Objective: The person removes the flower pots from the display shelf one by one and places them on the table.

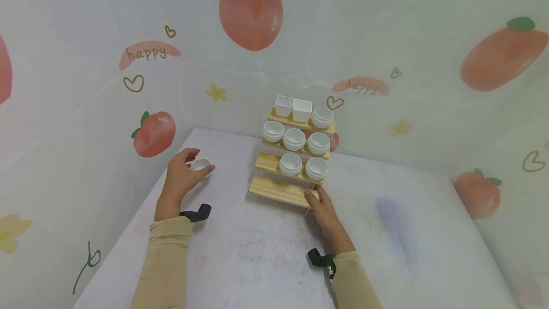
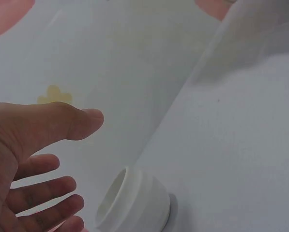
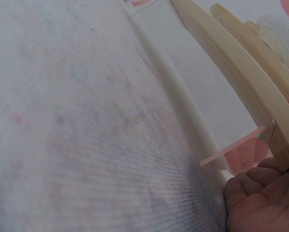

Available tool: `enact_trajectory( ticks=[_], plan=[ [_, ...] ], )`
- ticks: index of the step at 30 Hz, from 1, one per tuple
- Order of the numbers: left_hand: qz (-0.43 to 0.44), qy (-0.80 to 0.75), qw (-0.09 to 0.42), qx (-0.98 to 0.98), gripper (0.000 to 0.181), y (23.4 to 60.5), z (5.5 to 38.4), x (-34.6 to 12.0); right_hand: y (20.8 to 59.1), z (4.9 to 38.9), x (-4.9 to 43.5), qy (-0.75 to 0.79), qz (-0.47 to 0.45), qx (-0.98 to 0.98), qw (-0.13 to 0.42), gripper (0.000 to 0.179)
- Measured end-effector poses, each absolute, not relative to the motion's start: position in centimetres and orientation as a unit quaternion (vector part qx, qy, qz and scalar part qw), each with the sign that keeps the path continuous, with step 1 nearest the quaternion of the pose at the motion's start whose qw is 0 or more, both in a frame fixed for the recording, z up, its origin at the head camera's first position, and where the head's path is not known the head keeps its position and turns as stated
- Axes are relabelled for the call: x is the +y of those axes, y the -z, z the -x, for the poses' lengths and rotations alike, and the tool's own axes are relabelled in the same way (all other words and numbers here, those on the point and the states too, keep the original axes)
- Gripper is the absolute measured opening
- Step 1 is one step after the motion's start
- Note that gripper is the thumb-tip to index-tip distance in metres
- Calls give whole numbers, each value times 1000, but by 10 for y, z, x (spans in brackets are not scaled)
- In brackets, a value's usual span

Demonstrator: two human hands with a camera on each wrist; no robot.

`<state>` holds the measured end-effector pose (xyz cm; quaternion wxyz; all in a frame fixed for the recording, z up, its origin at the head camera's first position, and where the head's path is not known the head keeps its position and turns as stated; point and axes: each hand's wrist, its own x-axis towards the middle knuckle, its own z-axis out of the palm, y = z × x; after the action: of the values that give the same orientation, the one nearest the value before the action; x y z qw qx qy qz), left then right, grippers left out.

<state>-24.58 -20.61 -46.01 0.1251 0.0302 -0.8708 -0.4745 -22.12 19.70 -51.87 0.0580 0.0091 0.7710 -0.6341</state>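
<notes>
My left hand (image 1: pixel 181 175) is around a small white round bowl (image 1: pixel 201 168) on the table's left side. In the left wrist view the thumb and fingers (image 2: pixel 47 193) are spread apart, with the bowl (image 2: pixel 139 203) standing beyond the fingertips. With my right hand (image 1: pixel 324 211) I grip the right end of the lowest step of a tiered wooden display rack (image 1: pixel 279 190), thumb on top. Seen from the right wrist, curled fingers (image 3: pixel 260 186) lie under the step's end, by its clear side panel (image 3: pixel 238 143). That lowest step bears no cups.
White round bowls (image 1: pixel 293 139) stand on the rack's upper steps, two of them on the second step from below. Two square white cups (image 1: pixel 302 110) and a round bowl (image 1: pixel 322 117) occupy the top. A patterned cloth wall (image 1: pixel 300 61) borders the white table (image 1: pixel 240 261).
</notes>
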Motion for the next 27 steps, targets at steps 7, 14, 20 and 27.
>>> enact_trajectory(
  ticks=[7, 14, 20, 27],
  plan=[
    [-9, 474, 129, -871, 61, 458, 247, -191, 520, 221, 197, 634, -11, 771, 59, 70],
    [13, 468, 130, -874, 56, 455, 249, -174, 520, 223, 198, 633, -9, 772, 58, 72],
    [30, 472, 132, -871, 56, 453, 250, -165, 522, 223, 199, 639, 1, 767, 60, 72],
    [47, 480, 132, -866, 54, 450, 249, -155, 521, 221, 199, 634, 1, 771, 64, 74]
  ],
)
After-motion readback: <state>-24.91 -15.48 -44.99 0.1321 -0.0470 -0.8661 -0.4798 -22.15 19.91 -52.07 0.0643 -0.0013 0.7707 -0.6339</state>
